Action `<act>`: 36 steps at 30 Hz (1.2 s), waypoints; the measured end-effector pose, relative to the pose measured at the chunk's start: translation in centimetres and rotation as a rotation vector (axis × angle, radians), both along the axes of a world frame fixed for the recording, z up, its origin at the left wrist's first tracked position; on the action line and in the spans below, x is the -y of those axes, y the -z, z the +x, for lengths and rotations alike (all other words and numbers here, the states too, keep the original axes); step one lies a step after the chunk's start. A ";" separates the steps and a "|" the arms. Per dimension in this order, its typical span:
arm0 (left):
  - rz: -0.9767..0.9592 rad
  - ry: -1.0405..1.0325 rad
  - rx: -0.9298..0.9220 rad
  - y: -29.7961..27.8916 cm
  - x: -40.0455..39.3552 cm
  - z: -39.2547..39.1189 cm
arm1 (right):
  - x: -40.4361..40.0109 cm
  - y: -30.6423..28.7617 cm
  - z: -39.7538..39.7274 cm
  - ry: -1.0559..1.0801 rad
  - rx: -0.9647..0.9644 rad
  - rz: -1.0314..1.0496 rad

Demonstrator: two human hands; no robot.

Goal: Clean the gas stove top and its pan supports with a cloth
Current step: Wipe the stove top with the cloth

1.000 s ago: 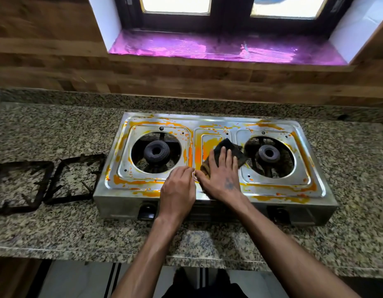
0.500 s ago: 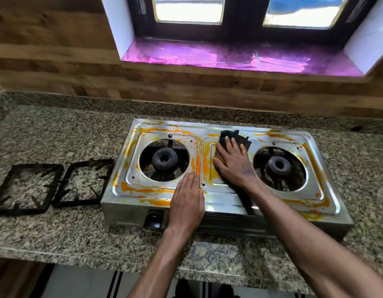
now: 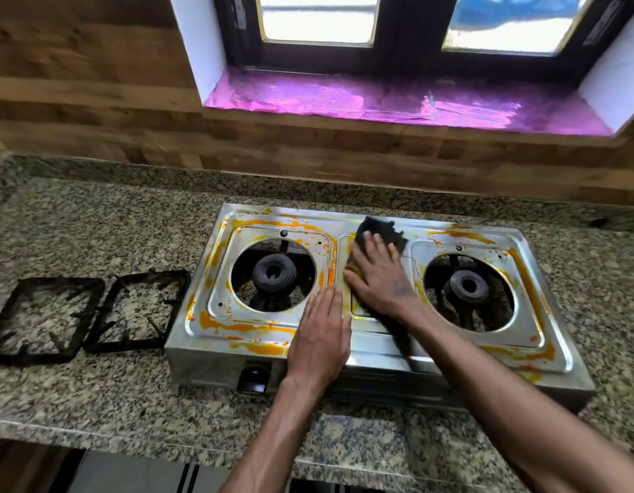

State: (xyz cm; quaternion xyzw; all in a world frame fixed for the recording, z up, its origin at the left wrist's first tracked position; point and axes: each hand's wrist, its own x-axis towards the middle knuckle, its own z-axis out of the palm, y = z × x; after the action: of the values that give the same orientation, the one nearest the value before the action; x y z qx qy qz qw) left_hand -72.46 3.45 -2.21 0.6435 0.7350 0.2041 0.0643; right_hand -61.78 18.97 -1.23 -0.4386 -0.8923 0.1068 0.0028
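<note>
One steel gas stove [image 3: 376,357] sits on the speckled granite counter [image 3: 95,222], its top streaked with orange stains. It has two burners: the left burner [image 3: 274,272] and the right burner [image 3: 466,286], both bare. Two black pan supports are off the stove, lying side by side on the counter to its left: the nearer support [image 3: 139,311] and the farther support [image 3: 41,320], whose left edge is cut off by the frame.

One dark cloth [image 3: 377,229] lies on the middle strip near the stove's back edge. The right hand [image 3: 379,275] presses it flat with straight, slightly spread fingers and hides most of it. The left hand [image 3: 321,339] rests flat on the stove's front, fingers straight and together. I see one control knob [image 3: 253,377]; the right forearm covers where another might be.
</note>
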 end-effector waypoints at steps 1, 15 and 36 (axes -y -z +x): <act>0.011 -0.002 0.012 0.0 0.0 -0.1 | 1.1 0.1 -0.1 -0.088 -0.005 -0.011; -0.005 -0.035 0.047 -0.5 -0.2 0.3 | 2.7 -0.2 2.3 -0.018 -0.054 -0.071; -0.044 -0.033 -0.027 -0.5 -1.5 1.2 | -7.2 -0.9 8.0 0.393 0.073 0.009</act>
State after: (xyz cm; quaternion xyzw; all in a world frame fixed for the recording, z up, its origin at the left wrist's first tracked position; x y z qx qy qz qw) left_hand -71.24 4.94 -1.68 0.6323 0.7507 0.1801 0.0651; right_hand -53.81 26.17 -0.28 -0.6081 -0.7893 0.0844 -0.0069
